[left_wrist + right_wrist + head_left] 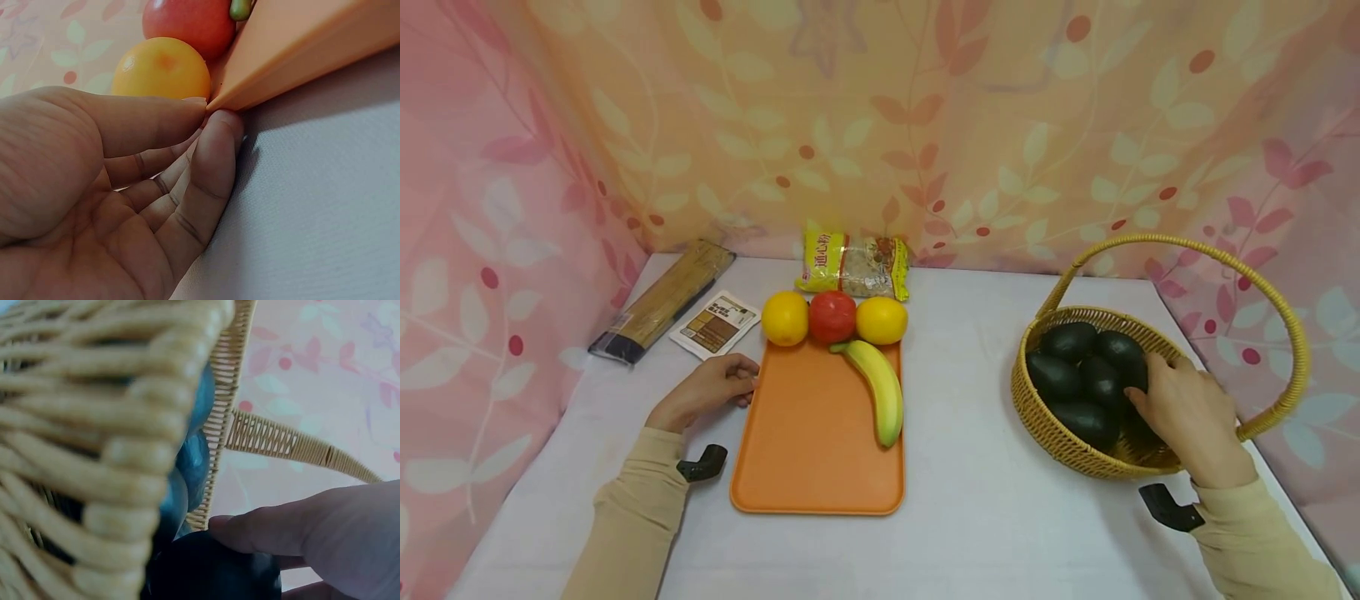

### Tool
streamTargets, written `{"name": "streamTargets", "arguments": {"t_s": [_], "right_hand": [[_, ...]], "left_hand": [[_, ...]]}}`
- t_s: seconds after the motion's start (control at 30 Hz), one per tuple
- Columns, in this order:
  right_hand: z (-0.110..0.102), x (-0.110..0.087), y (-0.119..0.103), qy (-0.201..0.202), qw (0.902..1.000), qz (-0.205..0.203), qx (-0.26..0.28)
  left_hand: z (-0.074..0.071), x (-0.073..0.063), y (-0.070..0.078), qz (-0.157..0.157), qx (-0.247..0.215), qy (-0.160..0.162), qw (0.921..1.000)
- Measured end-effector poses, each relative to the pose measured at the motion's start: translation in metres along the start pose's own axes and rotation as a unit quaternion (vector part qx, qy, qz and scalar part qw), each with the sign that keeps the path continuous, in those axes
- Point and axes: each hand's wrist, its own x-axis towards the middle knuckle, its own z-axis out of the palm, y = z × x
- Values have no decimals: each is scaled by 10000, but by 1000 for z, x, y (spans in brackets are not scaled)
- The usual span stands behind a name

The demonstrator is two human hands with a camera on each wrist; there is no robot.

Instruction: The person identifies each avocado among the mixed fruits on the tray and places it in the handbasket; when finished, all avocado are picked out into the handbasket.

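My left hand [715, 389] pinches the left rim of the orange tray [805, 467] between thumb and forefinger, as the left wrist view shows. On the tray lies a yellow banana [880, 392]. A red apple-like fruit [832, 317], an orange [785, 318] and a lemon [882, 321] sit in a row at its far end. My right hand [1187, 408] reaches into the wicker basket [1052, 433] and holds a dark avocado [215, 569], with the thumb over its top. Several more dark avocados [1070, 342] fill the basket beside it.
The basket's tall handle [1262, 283] arches over the right side. Behind the tray lies a yellow pasta packet [853, 265]. A white-and-brown packet [715, 325] and a long pack of noodles [662, 300] lie at the back left. Patterned cloth walls enclose the white table [958, 467].
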Motion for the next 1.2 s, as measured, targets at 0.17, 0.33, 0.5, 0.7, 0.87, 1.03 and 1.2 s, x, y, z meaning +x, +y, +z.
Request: {"name": "streamTargets", "arguments": {"t_s": [0.17,0.33,0.5,0.7,0.87,1.03,1.2], "right_hand": [[7,2,2,251,9996,-78,36],[13,2,4,662,9975,-151,213],[16,6,3,1523,9872,-380,299],[25,5,7,1843,9809,-557,282],[25,6,11,1347,9896,-468,210],[21,9,12,1095,9928,-461,175],[20,8,13,983,9940,-417,224]], "left_hand": [[1,1,-1,-6,-35,-21,10000],[2,0,0,11,-15,-23,10000],[1,0,0,-8,-18,-7,10000],[2,2,-3,-4,-42,-20,10000],[1,3,-2,14,-30,-17,10000],[0,3,-2,-9,-12,22,10000],[0,2,-3,14,-58,-4,10000]]}}
